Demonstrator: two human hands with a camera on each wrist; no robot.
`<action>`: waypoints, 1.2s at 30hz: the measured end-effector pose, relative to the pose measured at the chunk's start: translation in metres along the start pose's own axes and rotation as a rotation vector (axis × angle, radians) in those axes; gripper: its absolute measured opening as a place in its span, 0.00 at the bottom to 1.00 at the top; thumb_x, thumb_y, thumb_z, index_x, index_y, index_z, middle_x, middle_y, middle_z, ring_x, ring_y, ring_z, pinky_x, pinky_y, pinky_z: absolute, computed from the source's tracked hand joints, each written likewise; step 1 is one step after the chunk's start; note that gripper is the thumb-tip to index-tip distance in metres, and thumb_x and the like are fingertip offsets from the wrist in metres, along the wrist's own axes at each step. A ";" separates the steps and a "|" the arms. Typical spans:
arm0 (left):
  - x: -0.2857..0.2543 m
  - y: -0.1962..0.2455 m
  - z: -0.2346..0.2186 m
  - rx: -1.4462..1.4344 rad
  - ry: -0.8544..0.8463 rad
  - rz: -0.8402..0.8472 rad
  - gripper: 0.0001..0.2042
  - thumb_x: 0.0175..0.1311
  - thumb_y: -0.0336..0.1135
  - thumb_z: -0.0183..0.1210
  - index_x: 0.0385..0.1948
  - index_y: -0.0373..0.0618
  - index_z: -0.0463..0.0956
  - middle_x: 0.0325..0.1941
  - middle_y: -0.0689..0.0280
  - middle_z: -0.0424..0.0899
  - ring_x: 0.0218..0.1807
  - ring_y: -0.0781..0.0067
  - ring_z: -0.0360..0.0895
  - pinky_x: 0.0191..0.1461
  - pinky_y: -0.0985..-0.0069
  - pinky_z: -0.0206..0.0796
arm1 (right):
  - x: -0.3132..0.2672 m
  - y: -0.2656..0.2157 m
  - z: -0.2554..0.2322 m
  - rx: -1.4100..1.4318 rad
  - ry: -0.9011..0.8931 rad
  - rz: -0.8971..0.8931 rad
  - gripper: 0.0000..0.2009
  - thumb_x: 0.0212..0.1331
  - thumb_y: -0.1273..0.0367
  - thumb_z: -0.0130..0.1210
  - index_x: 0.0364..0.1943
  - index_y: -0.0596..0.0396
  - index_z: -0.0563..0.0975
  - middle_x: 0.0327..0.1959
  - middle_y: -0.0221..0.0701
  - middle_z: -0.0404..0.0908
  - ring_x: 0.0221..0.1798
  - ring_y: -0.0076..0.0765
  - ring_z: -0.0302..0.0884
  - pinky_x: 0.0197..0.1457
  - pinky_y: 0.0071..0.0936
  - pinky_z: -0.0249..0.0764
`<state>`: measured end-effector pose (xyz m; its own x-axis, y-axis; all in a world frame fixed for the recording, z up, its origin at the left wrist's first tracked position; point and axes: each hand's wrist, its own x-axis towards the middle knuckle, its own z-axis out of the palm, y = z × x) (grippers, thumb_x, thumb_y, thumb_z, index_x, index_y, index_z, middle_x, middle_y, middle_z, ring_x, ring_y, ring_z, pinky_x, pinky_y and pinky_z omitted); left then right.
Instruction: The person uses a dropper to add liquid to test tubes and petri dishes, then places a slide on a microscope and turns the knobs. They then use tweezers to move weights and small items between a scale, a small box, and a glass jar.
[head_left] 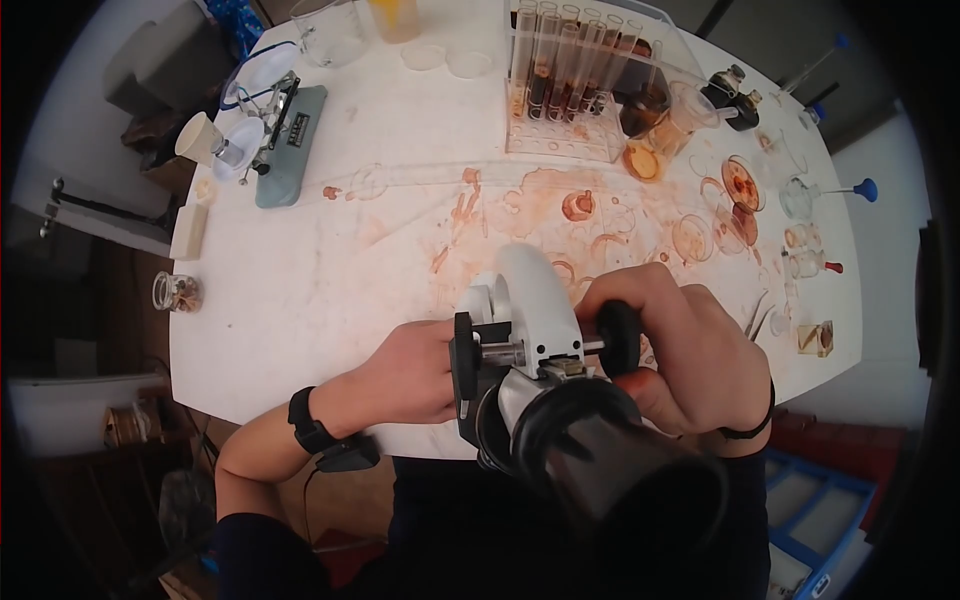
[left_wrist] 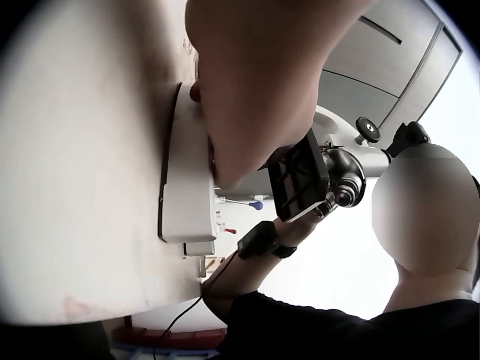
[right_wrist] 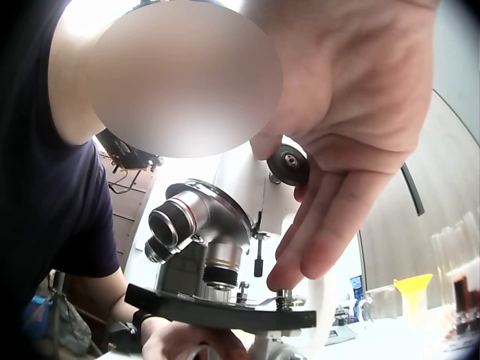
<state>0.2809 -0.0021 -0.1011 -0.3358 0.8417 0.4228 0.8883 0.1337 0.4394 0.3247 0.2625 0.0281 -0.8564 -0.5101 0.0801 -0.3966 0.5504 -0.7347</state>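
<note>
A white microscope (head_left: 530, 290) with a black eyepiece tube (head_left: 620, 470) stands at the table's near edge. My right hand (head_left: 690, 350) has its thumb and forefinger round the black side knob (head_left: 618, 338); in the right wrist view, other fingers (right_wrist: 319, 225) of it hang straight over the black stage (right_wrist: 225, 311), beside the objectives (right_wrist: 223, 262). On the microscope's other side is my left hand (head_left: 400, 375), its fingers hidden. The right wrist view has the left hand (right_wrist: 180, 339) below the stage, by a round rim. Left wrist view: that hand (left_wrist: 259, 90) is beside the white base (left_wrist: 187, 172).
A test tube rack (head_left: 560, 135) and a brown-stained beaker (head_left: 690, 115) stand at the back. A balance (head_left: 290, 145) is at the back left, a small jar (head_left: 178, 292) at the left edge. Petri dishes (head_left: 742, 185), tweezers (head_left: 757, 315) and droppers lie at right. Reddish stains mark the tabletop (head_left: 340, 290).
</note>
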 end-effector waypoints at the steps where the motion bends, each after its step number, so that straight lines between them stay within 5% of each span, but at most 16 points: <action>1: 0.001 0.001 0.002 -0.003 0.027 -0.011 0.14 0.48 0.32 0.65 0.40 0.51 0.83 0.45 0.69 0.85 0.47 0.63 0.82 0.38 0.69 0.78 | 0.000 0.000 0.000 -0.010 0.002 -0.004 0.32 0.65 0.39 0.50 0.52 0.58 0.69 0.36 0.38 0.82 0.32 0.47 0.83 0.37 0.34 0.76; 4: -0.006 0.002 0.013 -0.275 0.060 -0.163 0.14 0.48 0.33 0.66 0.40 0.51 0.83 0.46 0.69 0.85 0.46 0.64 0.82 0.36 0.70 0.78 | 0.000 0.000 0.002 -0.017 0.021 -0.017 0.32 0.64 0.39 0.52 0.51 0.57 0.70 0.36 0.37 0.82 0.33 0.47 0.83 0.37 0.34 0.76; 14: -0.006 0.004 0.016 -0.171 0.089 -0.109 0.15 0.47 0.30 0.66 0.39 0.50 0.81 0.44 0.68 0.85 0.41 0.66 0.83 0.32 0.73 0.77 | -0.007 0.006 -0.005 -0.039 0.029 -0.040 0.34 0.60 0.38 0.55 0.50 0.56 0.73 0.38 0.37 0.82 0.33 0.45 0.83 0.38 0.33 0.77; 17: -0.006 0.002 0.015 -0.201 0.114 -0.062 0.15 0.46 0.29 0.66 0.39 0.49 0.81 0.44 0.67 0.85 0.42 0.65 0.84 0.33 0.73 0.78 | -0.003 0.012 -0.003 -0.068 0.067 -0.190 0.28 0.57 0.53 0.67 0.52 0.57 0.70 0.31 0.37 0.83 0.27 0.48 0.84 0.28 0.34 0.76; 20: -0.010 0.001 0.015 -0.204 0.115 -0.060 0.14 0.48 0.29 0.67 0.39 0.47 0.80 0.43 0.66 0.86 0.43 0.64 0.84 0.35 0.72 0.79 | -0.006 0.008 -0.003 -0.020 0.043 -0.059 0.33 0.59 0.39 0.58 0.50 0.57 0.73 0.37 0.36 0.82 0.34 0.46 0.84 0.38 0.32 0.77; 36: -0.017 -0.004 0.026 -0.154 0.105 -0.006 0.12 0.48 0.32 0.66 0.36 0.47 0.80 0.41 0.66 0.85 0.44 0.66 0.83 0.36 0.72 0.79 | -0.007 0.010 -0.006 -0.034 0.045 -0.073 0.32 0.61 0.39 0.56 0.48 0.57 0.74 0.38 0.37 0.81 0.35 0.46 0.83 0.39 0.34 0.77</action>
<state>0.2908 -0.0034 -0.1309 -0.3794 0.7805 0.4969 0.8304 0.0505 0.5548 0.3250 0.2758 0.0242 -0.8385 -0.5200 0.1628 -0.4684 0.5353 -0.7029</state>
